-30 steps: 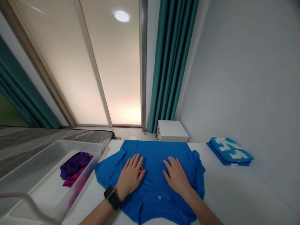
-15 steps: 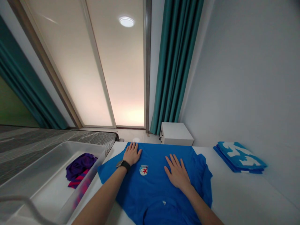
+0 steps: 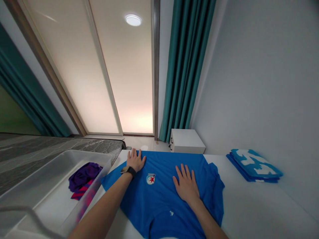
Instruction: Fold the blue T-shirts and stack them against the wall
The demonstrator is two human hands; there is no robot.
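Blue T-shirt [image 3: 161, 187] spread flat mid-bottom of frame on white table [image 3: 239, 186], not yet folded. Left hand [image 3: 136, 160], right hand [image 3: 186, 184] well apart, palms flat on fabric, no grip. Folded blue-white stack [image 3: 254, 166] done, right of frame.

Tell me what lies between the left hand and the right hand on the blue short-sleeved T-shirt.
In the head view, only the blue short-sleeved T-shirt lies between the left hand and right hand, bearing a small round badge with a red star nearer the left.

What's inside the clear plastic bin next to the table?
A purple garment lies over a pink-striped cloth in the clear plastic bin; whatever lies beneath them is hidden.
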